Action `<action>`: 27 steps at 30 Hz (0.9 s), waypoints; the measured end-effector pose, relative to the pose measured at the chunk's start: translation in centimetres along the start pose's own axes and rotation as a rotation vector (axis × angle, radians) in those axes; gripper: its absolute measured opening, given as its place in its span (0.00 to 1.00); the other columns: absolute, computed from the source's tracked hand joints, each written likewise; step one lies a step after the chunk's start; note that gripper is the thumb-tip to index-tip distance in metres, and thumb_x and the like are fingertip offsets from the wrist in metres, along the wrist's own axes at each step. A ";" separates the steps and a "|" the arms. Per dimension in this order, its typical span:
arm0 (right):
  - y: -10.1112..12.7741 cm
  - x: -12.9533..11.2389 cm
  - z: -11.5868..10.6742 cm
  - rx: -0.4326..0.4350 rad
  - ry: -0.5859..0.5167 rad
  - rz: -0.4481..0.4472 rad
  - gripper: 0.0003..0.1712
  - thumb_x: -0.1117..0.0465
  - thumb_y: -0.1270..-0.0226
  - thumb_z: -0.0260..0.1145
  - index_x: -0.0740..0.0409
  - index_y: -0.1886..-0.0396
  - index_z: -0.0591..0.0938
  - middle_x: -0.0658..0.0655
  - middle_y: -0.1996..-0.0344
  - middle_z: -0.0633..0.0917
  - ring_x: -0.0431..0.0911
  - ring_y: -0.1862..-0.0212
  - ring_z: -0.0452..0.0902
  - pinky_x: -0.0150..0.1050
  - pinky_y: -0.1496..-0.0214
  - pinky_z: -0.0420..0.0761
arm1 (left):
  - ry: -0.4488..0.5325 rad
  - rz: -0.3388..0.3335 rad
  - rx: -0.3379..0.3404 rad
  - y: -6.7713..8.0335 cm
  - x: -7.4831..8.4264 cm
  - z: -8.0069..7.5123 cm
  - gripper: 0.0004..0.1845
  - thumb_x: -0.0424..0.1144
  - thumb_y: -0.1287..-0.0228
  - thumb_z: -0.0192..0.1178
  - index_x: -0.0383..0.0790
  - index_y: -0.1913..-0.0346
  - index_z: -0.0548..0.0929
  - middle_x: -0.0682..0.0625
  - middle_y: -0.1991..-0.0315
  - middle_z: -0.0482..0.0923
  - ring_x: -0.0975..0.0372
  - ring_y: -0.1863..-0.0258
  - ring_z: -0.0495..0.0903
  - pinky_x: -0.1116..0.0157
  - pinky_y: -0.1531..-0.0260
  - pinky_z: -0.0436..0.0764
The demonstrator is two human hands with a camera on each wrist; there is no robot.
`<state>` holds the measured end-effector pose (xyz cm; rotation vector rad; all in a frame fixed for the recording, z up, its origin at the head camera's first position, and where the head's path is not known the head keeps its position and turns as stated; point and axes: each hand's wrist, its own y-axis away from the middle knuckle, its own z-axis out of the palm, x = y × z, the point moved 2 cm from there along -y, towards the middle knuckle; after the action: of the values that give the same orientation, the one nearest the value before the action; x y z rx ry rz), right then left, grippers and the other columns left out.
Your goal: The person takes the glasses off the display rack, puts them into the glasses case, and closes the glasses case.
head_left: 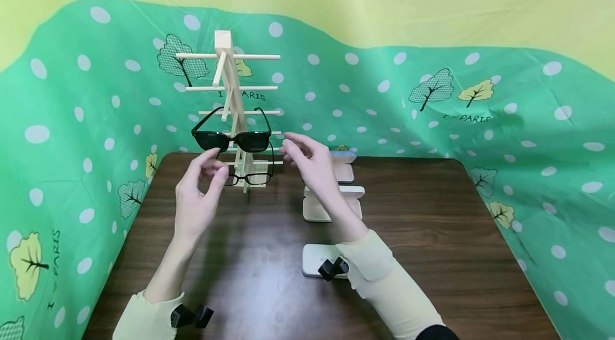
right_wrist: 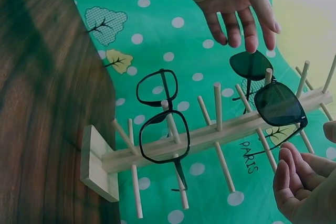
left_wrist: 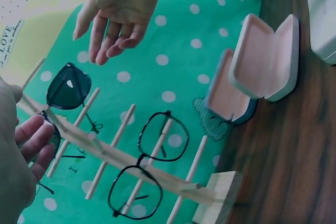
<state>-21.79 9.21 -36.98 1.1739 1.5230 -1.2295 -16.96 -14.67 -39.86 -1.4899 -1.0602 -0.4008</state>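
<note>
Both hands loose, holding nothing: left hand [head_left: 199, 190] and right hand [head_left: 307, 161] flank sunglasses [head_left: 232, 140] on rack [head_left: 230, 84]; a careless brush could knock them off their peg

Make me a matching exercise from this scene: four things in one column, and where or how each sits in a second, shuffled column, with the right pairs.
Things
1. sunglasses
2. clear-lens glasses
3. closed white case
4. open case

Places or states
A. lies flat on the table, nearest the person, beside the right sleeve
B. hangs on the lowest peg of the wooden rack
C. stands with its lid up, pale lining showing
D. sits on a middle peg, between the left hand and the right hand

Pairs: 1-D, 2-B, 3-A, 4-C
</note>
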 end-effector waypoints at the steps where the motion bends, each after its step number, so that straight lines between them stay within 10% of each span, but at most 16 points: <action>1: -0.1 -0.1 0.1 0.001 0.003 0.006 0.21 0.51 0.23 0.63 0.54 0.37 0.83 0.65 0.55 0.90 0.45 0.59 0.86 0.38 0.53 0.86 | -0.005 -0.002 0.011 -0.2 0.0 -0.2 0.23 0.30 0.29 0.63 0.42 0.32 0.78 0.55 0.58 0.83 0.75 0.58 0.78 0.79 0.55 0.76; 13: -1.8 -1.1 1.5 0.005 -0.035 0.055 0.22 0.49 0.23 0.62 0.52 0.36 0.83 0.66 0.52 0.89 0.56 0.52 0.86 0.39 0.52 0.87 | -0.092 -0.251 0.143 -2.9 -1.1 -3.3 0.23 0.44 0.24 0.59 0.55 0.28 0.76 0.70 0.56 0.75 0.74 0.53 0.77 0.78 0.51 0.73; 20: -2.2 -1.6 2.2 0.014 -0.062 0.065 0.21 0.51 0.23 0.63 0.55 0.38 0.84 0.62 0.57 0.89 0.56 0.54 0.86 0.36 0.55 0.86 | -0.115 -0.446 0.032 -4.2 -2.0 -3.8 0.25 0.58 0.21 0.49 0.65 0.26 0.70 0.64 0.52 0.77 0.73 0.55 0.79 0.72 0.49 0.74; 27: -2.5 -1.7 2.2 0.010 -0.048 0.066 0.20 0.52 0.23 0.62 0.55 0.39 0.84 0.58 0.62 0.89 0.47 0.61 0.87 0.34 0.58 0.85 | -0.023 -0.504 -0.054 -5.1 -2.3 -3.6 0.28 0.61 0.20 0.44 0.62 0.23 0.67 0.63 0.52 0.77 0.71 0.55 0.81 0.71 0.46 0.77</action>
<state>-23.77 6.58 -35.19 1.1840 1.4330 -1.2138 -21.02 -19.49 -37.72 -1.2637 -1.4540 -0.7702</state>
